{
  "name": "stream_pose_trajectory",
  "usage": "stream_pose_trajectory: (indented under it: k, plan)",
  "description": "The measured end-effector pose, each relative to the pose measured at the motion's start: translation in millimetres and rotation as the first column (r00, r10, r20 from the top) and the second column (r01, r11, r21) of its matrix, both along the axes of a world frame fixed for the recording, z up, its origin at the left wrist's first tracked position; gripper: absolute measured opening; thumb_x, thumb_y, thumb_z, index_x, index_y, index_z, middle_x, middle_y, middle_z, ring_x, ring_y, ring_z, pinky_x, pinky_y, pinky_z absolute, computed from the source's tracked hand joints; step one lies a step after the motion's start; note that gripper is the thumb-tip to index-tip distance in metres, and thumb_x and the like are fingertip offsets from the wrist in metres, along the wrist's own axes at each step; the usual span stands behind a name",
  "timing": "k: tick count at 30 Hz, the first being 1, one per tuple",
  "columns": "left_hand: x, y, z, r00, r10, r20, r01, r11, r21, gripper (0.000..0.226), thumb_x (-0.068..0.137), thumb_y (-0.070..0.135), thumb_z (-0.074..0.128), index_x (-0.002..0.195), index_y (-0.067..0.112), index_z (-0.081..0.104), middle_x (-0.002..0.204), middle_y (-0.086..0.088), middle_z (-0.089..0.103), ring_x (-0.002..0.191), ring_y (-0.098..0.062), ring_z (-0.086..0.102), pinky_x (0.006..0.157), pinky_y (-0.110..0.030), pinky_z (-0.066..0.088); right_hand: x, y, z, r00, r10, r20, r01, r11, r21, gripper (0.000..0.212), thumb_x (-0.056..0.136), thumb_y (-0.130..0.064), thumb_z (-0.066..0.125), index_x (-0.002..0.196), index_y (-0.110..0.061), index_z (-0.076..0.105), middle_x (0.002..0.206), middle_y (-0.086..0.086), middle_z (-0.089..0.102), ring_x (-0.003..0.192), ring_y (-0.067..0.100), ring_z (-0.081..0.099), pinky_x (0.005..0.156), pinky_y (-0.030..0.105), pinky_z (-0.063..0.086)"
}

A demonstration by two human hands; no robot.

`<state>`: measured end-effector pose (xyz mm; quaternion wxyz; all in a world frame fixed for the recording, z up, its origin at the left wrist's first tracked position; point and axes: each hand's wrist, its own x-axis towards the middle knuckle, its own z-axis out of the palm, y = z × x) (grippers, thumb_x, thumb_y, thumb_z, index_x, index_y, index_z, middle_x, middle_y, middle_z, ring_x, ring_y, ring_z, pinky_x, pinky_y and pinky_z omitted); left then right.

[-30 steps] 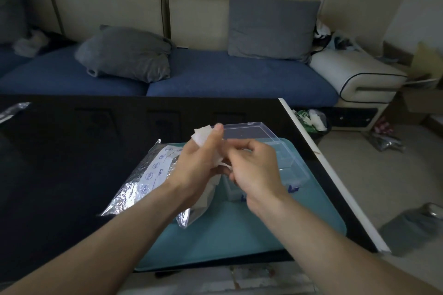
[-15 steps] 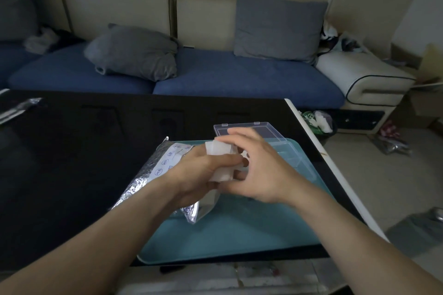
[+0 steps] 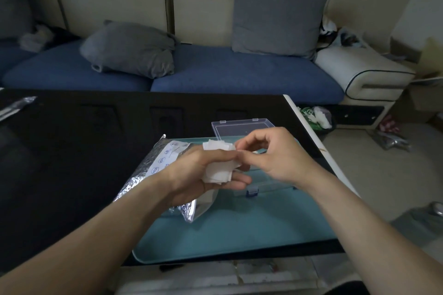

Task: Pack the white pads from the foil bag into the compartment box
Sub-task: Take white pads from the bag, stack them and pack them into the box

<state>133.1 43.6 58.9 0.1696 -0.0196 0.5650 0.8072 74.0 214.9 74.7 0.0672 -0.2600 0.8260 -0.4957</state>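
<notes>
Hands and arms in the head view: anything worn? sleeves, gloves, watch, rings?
Nothing worn that shows. The left hand and right hand are bare, with no gloves, and no rings can be made out in the dim light. Both forearms are bare from wrist to frame edge: no sleeves, watch, bands or markings.

Two bare forearms reach in from the lower corners of the view, with no sleeve, watch, bracelet or ring to be seen on either. The left hand [image 3: 203, 175] and the right hand [image 3: 275, 158] are both ungloved, with short, unpainted nails where the fingertips show. At the bottom right edge a bit of dark clothing shows, too cropped to tell more.
</notes>
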Motion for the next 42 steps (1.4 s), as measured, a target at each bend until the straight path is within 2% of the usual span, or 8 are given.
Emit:
stream_pose_trajectory:
  k: [6, 13, 20, 26, 29, 35, 38, 42]
  plan:
    - [-8, 1, -8, 0.986, 0.160, -0.054, -0.167, 0.974, -0.156, 0.024, 0.097, 0.011, 0.058, 0.114, -0.005, 0.063, 0.085, -0.016, 0.069, 0.064, -0.026, 0.064, 0.049, -0.027, 0.049, -3, 7, 5, 0.989, -0.114, 0.094, 0.117, 0.993, -0.026, 0.005, 0.083, -0.014, 0.082, 0.079, -0.014, 0.078, 0.073, -0.001, 0.077, 0.072, 0.013, 0.075, 0.072, 0.030, 0.061]
    - [-7, 6, -10, 0.972, 0.129, -0.198, -0.176, 0.954, -0.244, 0.021, 0.089, 0.007, 0.068, 0.107, -0.005, 0.065, 0.085, -0.013, 0.071, 0.067, -0.022, 0.066, 0.055, -0.027, 0.053, 3, 3, 7, 0.972, -0.081, 0.222, 0.085, 0.996, -0.010, 0.014, 0.083, -0.003, 0.078, 0.090, -0.008, 0.066, 0.069, 0.006, 0.075, 0.068, 0.021, 0.075, 0.065, 0.035, 0.062]
    - [-7, 5, -10, 0.962, 0.174, -0.212, -0.230, 0.934, -0.275, 0.015, 0.090, -0.004, 0.064, 0.105, -0.006, 0.060, 0.074, -0.009, 0.066, 0.060, -0.022, 0.064, 0.051, -0.028, 0.052, -1, 5, 8, 0.985, -0.100, 0.142, 0.112, 0.991, -0.077, 0.018, 0.087, -0.001, 0.073, 0.086, -0.019, 0.074, 0.067, 0.000, 0.072, 0.065, 0.014, 0.070, 0.062, 0.028, 0.058]
    - [-7, 3, -11, 0.966, 0.176, -0.189, -0.223, 0.939, -0.263, 0.013, 0.090, -0.005, 0.065, 0.102, -0.005, 0.059, 0.071, -0.009, 0.067, 0.058, -0.023, 0.063, 0.050, -0.028, 0.050, -9, 10, 12, 0.956, -0.241, 0.168, 0.287, 0.893, -0.346, 0.025, 0.085, 0.003, 0.071, 0.101, -0.016, 0.068, 0.066, -0.001, 0.070, 0.064, 0.012, 0.067, 0.063, 0.026, 0.056]
    - [-5, 3, -11, 0.971, 0.134, -0.197, -0.191, 0.931, -0.310, 0.020, 0.089, -0.003, 0.067, 0.107, -0.006, 0.059, 0.069, -0.012, 0.067, 0.055, -0.021, 0.062, 0.049, -0.026, 0.048, -10, 18, 18, 0.969, -0.077, 0.234, 0.179, 0.872, -0.456, 0.025, 0.079, 0.004, 0.075, 0.098, -0.011, 0.067, 0.069, 0.002, 0.071, 0.057, 0.012, 0.063, 0.056, 0.022, 0.053]
    - [3, 5, 0, 0.956, -0.118, -0.268, -0.018, 0.890, -0.456, 0.015, 0.088, 0.003, 0.072, 0.097, 0.005, 0.060, 0.074, -0.017, 0.070, 0.047, -0.017, 0.053, 0.051, -0.023, 0.045, -7, 15, 8, 0.996, 0.044, 0.074, -0.032, 0.987, -0.155, 0.021, 0.081, 0.004, 0.078, 0.080, -0.017, 0.073, 0.062, -0.005, 0.069, 0.050, 0.005, 0.056, 0.052, 0.018, 0.046]
    - [4, 9, 2, 0.957, -0.152, -0.249, 0.036, 0.909, -0.414, 0.016, 0.087, 0.002, 0.071, 0.094, 0.007, 0.058, 0.076, -0.011, 0.069, 0.053, -0.012, 0.060, 0.047, -0.022, 0.042, -7, 11, 6, 0.997, 0.059, 0.046, -0.059, 0.998, -0.003, 0.023, 0.079, -0.002, 0.081, 0.077, -0.024, 0.076, 0.065, -0.010, 0.072, 0.055, -0.001, 0.059, 0.057, 0.012, 0.044]
    - [2, 8, -5, 0.984, -0.123, -0.129, 0.085, 0.961, -0.265, 0.020, 0.092, 0.012, 0.065, 0.110, 0.009, 0.056, 0.096, -0.018, 0.066, 0.072, -0.027, 0.065, 0.046, -0.024, 0.040, -8, 14, 9, 0.988, 0.097, 0.119, -0.102, 0.994, 0.036, 0.016, 0.081, -0.001, 0.077, 0.079, -0.017, 0.077, 0.063, -0.007, 0.068, 0.052, 0.000, 0.053, 0.056, 0.014, 0.040]
